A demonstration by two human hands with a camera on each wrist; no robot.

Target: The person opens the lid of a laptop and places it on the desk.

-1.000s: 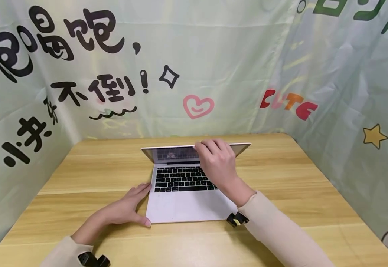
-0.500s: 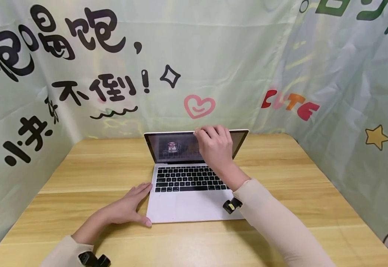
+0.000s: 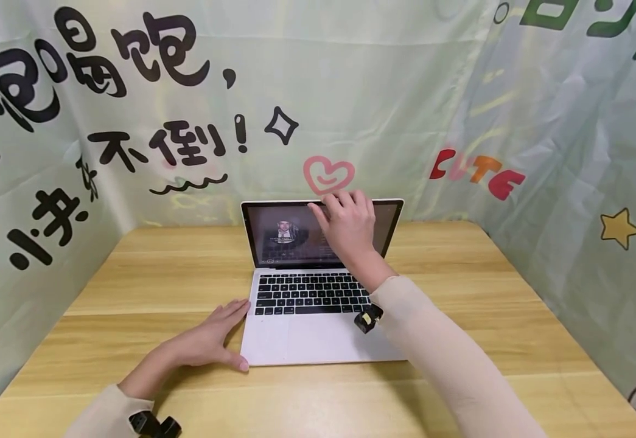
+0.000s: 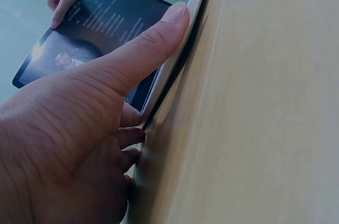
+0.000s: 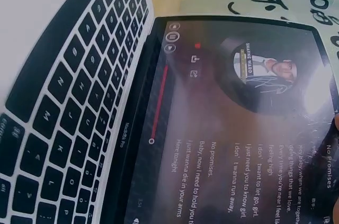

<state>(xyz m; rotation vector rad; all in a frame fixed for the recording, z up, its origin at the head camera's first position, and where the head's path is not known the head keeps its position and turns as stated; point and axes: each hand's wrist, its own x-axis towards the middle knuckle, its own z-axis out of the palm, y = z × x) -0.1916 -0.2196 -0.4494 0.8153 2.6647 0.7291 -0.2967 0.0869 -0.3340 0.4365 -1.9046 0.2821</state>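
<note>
A silver laptop [image 3: 274, 344] stands on the wooden table with its screen [image 3: 263, 234] raised and lit. My right hand [image 3: 350, 228] grips the top edge of the screen, thumb on the front and fingers over the rim. Along the laptop's left side lies my left hand [image 3: 208, 337], fingers extended against the edge and thumb at the front corner. The left wrist view shows that thumb [image 4: 159, 36] stretched along the laptop's edge. In the right wrist view the screen [image 5: 222, 128] displays a music player with lyrics, beyond the black keyboard [image 5: 79, 91].
The wooden table [image 3: 159, 274] extends around the laptop. A pale printed cloth [image 3: 383, 109] hangs behind it and at both sides, close behind the raised screen. Small black devices, one a wrist camera [image 3: 369, 317], sit at the sleeves.
The laptop screen has swung up and back from a low angle, my right hand moving along with its top edge. My left hand has stayed at the left side.
</note>
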